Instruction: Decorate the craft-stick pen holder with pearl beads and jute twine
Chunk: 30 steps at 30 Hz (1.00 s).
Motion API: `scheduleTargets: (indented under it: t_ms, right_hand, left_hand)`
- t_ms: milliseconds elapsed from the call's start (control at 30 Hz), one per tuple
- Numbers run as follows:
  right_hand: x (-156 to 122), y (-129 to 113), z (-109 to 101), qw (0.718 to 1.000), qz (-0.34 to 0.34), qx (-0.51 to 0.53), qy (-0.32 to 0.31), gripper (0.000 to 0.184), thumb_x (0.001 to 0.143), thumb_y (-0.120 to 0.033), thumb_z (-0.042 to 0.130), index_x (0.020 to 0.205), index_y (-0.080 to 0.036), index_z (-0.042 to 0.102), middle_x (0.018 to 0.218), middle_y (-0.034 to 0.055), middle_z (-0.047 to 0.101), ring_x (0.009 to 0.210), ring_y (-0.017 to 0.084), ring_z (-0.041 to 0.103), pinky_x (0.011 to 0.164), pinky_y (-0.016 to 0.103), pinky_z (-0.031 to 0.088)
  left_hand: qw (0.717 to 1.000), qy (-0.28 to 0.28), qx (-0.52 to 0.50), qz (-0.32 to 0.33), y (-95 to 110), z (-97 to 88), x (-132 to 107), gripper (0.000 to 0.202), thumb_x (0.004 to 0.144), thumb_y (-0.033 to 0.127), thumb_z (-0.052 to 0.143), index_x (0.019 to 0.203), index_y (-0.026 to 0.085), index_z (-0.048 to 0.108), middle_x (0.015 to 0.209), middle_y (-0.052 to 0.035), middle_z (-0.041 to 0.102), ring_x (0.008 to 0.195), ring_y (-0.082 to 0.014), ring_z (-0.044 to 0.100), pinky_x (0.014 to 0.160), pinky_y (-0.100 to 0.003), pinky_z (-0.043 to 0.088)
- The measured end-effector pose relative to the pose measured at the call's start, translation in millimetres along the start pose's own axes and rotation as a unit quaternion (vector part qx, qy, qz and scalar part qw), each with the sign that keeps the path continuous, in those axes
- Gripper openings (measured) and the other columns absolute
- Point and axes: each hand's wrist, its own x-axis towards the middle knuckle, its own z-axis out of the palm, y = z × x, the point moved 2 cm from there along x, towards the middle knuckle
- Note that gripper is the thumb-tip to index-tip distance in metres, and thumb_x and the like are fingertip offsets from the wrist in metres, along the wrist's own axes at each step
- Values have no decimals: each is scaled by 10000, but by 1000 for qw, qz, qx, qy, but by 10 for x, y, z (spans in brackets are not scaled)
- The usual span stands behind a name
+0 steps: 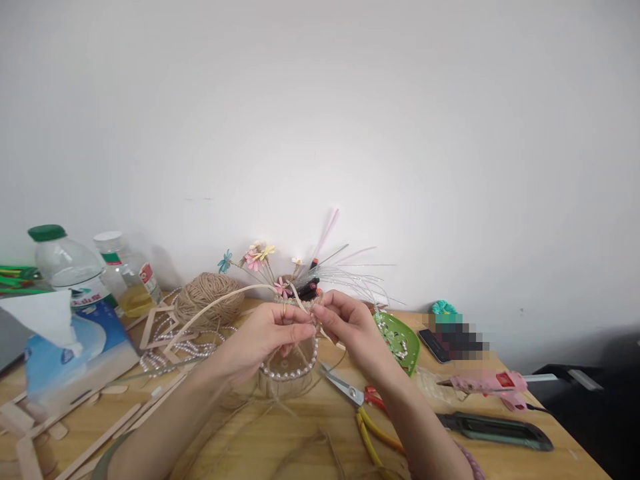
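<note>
My left hand (267, 333) and my right hand (347, 323) meet over the middle of the wooden table (310, 427). Both pinch a pale flat strip (220, 303) that arcs up and away to the left. Right below the fingers stands a small round holder (290, 363) wrapped in twine and ringed with a pearl bead string. Paper flowers (257, 257), pens and clear sprigs stick out of it behind my hands. A ring shows on a left finger.
A twine ball (210, 297), pearl strings and wooden sticks lie at left, with a tissue box (75, 347) and two bottles (67, 267). Scissors (363, 403), a green dish (403, 340), a phone, a pink glue gun (493, 385) and a utility knife (493, 430) lie at right.
</note>
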Motion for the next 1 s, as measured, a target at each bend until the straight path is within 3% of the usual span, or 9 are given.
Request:
scheduleTargets:
  t_ms: [267,633,833,1000]
  right_hand:
    - [-2,12,-13,998,32,53,-1,331,727,-454,675,690,-162,523,547,-68,402,484,61,242,467,228,142]
    - [1,30,-15,999,16,28,-27,330,713,-458,695,683,-159,560,589,-33,511,566,96,402,558,240,276]
    - [-44,-17,-37,999,25,5,-39,232,784,-385,614,865,-168,594,621,-43,448,585,99,362,561,241,259]
    - [-44,-30,-39,999,25,-5,-45,180,770,-314,603,884,-175,591,595,-54,420,564,98,343,556,238,256]
  left_hand:
    - [999,0,49,5,16,-19,-27,146,669,278,686,695,135,705,529,39,495,485,-67,343,474,-225,232]
    - [998,-21,61,-13,16,-30,-26,167,660,311,700,682,146,690,529,52,485,442,-48,282,437,-228,158]
    - [1000,0,27,-12,39,-24,-24,140,640,273,696,649,133,695,504,52,479,430,-41,257,440,-236,137]
    - [999,5,23,-21,47,-34,-23,120,617,249,688,630,130,686,506,48,486,431,-43,285,443,-228,162]
